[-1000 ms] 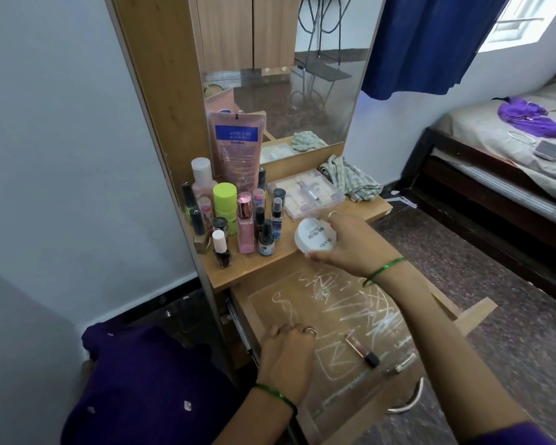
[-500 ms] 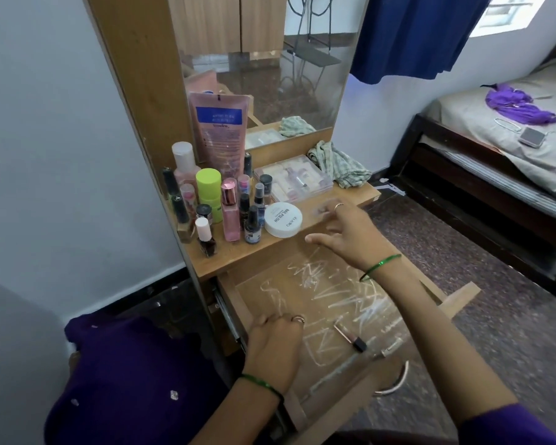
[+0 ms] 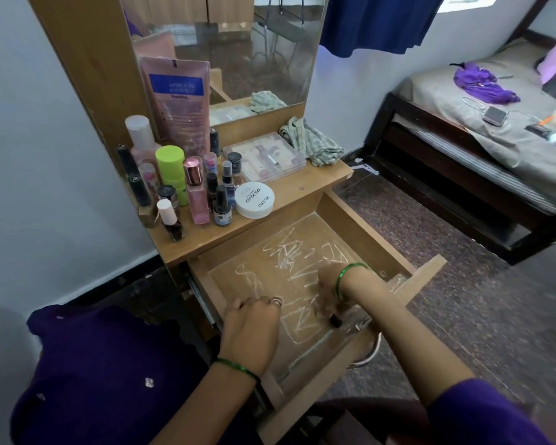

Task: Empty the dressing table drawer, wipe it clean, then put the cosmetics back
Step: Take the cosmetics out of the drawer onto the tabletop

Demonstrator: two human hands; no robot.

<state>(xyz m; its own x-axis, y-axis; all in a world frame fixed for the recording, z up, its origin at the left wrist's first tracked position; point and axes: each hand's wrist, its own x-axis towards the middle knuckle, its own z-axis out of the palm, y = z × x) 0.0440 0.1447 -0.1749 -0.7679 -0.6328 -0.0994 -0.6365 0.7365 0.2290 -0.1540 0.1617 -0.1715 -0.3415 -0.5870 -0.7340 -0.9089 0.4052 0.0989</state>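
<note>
Reaching right hand (image 3: 329, 289) into drawer (image 3: 360, 232), grip touching lipstick (image 3: 334, 321).

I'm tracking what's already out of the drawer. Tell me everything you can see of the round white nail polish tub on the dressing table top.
The round white tub is a low, flat, plastic-looking container with its lid on. The lid carries dark print reading "NAIL POLISH" and a brand word. It sits flat and upright on the wooden dressing table top, near the front edge above the open drawer, in front of the clear compartment box and right of the small bottles. Neither hand touches it.
</note>
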